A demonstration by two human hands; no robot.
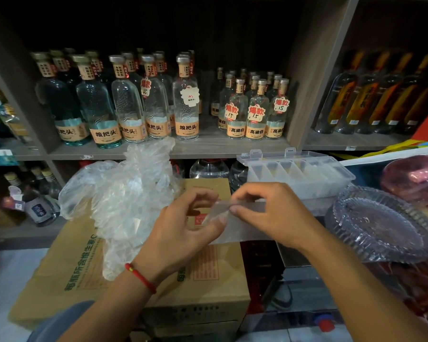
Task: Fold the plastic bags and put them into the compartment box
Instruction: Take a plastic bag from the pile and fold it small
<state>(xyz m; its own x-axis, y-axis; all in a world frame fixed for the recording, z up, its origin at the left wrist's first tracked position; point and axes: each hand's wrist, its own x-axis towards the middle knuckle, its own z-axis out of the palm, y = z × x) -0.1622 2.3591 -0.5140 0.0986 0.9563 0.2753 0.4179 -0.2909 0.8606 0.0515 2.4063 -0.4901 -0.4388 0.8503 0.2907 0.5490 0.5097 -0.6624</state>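
A flattened clear plastic bag [242, 225] hangs between my two hands above a cardboard carton. My left hand [183, 230] pinches its left end with thumb and fingers. My right hand [267, 213] pinches the same end from the right, the bag strip running under its palm. A crumpled heap of clear plastic bags [124, 193] lies on the carton to the left of my hands. The clear compartment box [297, 174] stands open behind my right hand, its lid tipped back; its several compartments look pale, and their contents are hard to make out.
The cardboard carton [67, 262] sits below my hands. A ribbed glass dish [381, 223] and a pinkish glass object [415, 178] lie at the right. Shelves of bottles [156, 104] fill the background.
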